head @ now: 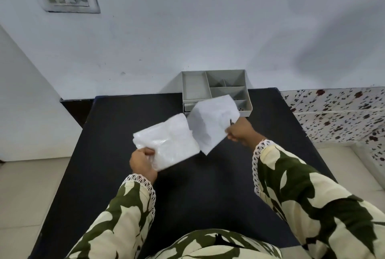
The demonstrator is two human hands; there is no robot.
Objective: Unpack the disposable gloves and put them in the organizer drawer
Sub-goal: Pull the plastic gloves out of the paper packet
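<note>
Gloves [166, 144] | pinched in left fingers [145, 152] (above table [116, 125])

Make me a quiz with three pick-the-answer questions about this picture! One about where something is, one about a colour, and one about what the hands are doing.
1. Where is the grey organizer?
A. At the table's far edge, by the wall
B. On the floor
C. On the person's lap

2. What colour is the table top?
A. Red
B. Black
C. Yellow

3. What are the hands doing?
A. Resting flat and empty
B. Each holding something white
C. Both pulling a drawer

Answers:
1 A, it sits against the white wall.
2 B, the surface is dark black.
3 B, the left hand grips the glove pack and the right hand grips the white sheet.
</note>
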